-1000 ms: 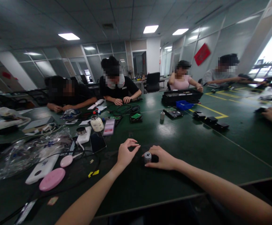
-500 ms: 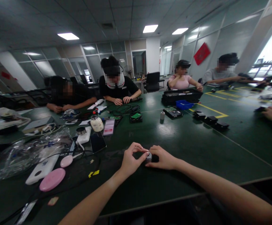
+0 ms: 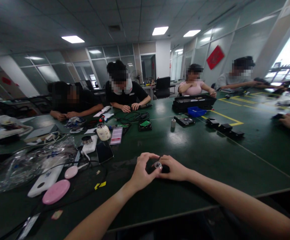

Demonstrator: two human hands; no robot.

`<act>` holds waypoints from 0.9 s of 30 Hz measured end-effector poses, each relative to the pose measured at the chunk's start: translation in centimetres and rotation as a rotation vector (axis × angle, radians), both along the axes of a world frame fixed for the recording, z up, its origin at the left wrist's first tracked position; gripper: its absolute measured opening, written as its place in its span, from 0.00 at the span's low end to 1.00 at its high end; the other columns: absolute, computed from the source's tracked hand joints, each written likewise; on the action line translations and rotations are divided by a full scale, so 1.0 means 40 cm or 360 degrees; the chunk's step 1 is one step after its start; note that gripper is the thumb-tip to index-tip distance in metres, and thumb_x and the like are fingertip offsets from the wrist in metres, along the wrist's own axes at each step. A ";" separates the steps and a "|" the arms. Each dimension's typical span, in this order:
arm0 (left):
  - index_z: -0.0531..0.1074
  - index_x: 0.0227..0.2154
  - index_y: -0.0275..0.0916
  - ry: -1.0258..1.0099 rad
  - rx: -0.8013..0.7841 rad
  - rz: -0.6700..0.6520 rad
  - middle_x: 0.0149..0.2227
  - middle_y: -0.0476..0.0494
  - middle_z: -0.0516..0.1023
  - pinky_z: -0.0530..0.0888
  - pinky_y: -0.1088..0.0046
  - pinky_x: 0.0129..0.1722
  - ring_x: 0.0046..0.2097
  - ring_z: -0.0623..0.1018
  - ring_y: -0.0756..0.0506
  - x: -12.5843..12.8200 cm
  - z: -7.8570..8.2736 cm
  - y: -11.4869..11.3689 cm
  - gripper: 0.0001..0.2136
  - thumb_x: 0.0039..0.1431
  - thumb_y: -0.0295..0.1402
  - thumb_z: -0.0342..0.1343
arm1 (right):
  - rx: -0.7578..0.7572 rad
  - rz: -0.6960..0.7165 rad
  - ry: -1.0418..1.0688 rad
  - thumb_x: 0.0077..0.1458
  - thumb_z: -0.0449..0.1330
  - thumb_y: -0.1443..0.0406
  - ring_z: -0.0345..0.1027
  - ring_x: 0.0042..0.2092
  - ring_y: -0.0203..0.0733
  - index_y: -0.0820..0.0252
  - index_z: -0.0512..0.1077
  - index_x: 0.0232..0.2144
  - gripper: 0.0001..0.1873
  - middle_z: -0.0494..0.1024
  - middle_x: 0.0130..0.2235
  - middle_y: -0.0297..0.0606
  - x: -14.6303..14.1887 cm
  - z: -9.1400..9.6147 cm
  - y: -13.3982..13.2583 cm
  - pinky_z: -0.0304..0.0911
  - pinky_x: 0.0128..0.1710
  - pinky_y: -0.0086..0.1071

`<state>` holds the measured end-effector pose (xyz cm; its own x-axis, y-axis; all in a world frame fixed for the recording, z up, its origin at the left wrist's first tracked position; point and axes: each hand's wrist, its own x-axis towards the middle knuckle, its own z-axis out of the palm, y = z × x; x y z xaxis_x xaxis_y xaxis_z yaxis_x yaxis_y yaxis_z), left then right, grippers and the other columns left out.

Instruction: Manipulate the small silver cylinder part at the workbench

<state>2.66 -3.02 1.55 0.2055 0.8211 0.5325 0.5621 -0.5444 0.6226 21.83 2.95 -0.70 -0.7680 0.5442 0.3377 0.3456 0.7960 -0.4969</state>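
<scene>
Between my two hands, just above the near part of the green table, is a small silver-grey cylinder whose round end has dark holes or fittings in it. The end faces up and toward me; its exact kind is too small to tell. My right hand curls round its right side, thumb below and index finger above. From the left, my left hand has its thumb against the cylinder's lower edge, and its index finger reaches over to the right fingertips. The fingers hide most of the cylinder's body.
Another small cylinder stands beyond my hands, beside a hard drive and a blue tray. Left lie a dark phone, a pink disc, a white case and plastic wrap. Several people sit around the table.
My left hand has shifted slightly right, its thumb lower on the cylinder and its index finger farther over. The cylinder's round end shows more fully. My right hand has barely moved.
</scene>
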 end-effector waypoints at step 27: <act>0.72 0.36 0.43 -0.0010 0.0023 0.0078 0.36 0.50 0.81 0.65 0.63 0.48 0.42 0.78 0.43 0.010 0.002 -0.003 0.08 0.53 0.27 0.62 | 0.0008 -0.0007 -0.0005 0.51 0.64 0.52 0.67 0.40 0.45 0.61 0.73 0.38 0.19 0.75 0.37 0.40 -0.002 -0.003 0.004 0.60 0.42 0.37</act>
<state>3.06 -3.12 1.64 0.1618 0.8223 0.5456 0.5843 -0.5254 0.6185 21.73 3.10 -0.82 -0.7667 0.5459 0.3379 0.3505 0.7969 -0.4920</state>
